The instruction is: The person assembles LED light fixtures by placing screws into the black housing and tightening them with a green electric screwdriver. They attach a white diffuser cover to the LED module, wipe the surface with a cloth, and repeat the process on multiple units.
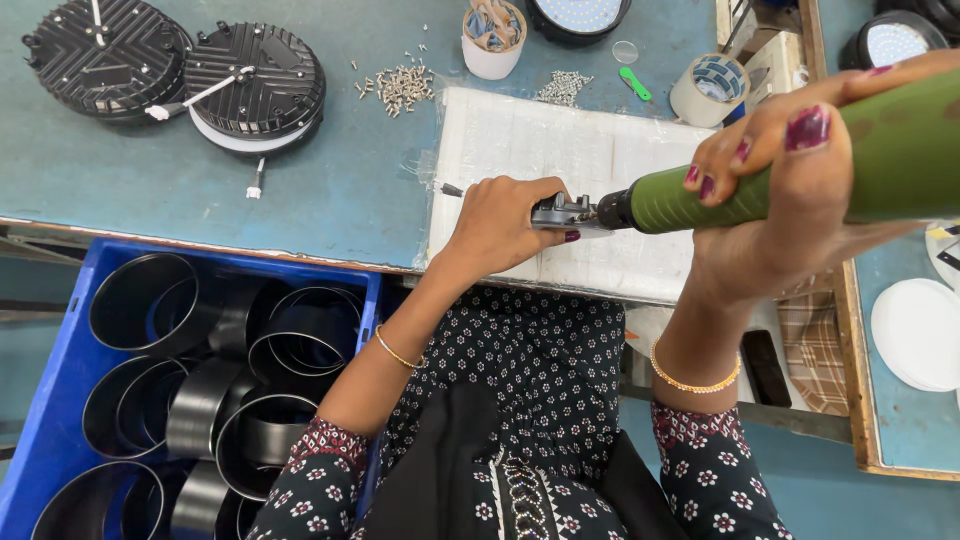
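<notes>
My left hand point(500, 225) is closed over a small grey metal part point(560, 212), pressing it on the white foam pad point(560, 150). My right hand point(790, 190) grips a green electric screwdriver point(800, 175) held almost level. Its black tip touches the metal part right beside my left fingers. Most of the part is hidden under my left hand.
Two black finned round lamp housings point(255, 85) lie on the blue-green bench at the back left, near loose screws point(400, 88), a white cup point(493, 40) and a tape roll point(708, 90). A blue crate point(60, 370) of several black rings stands below the bench at left. White round covers point(915, 335) lie right.
</notes>
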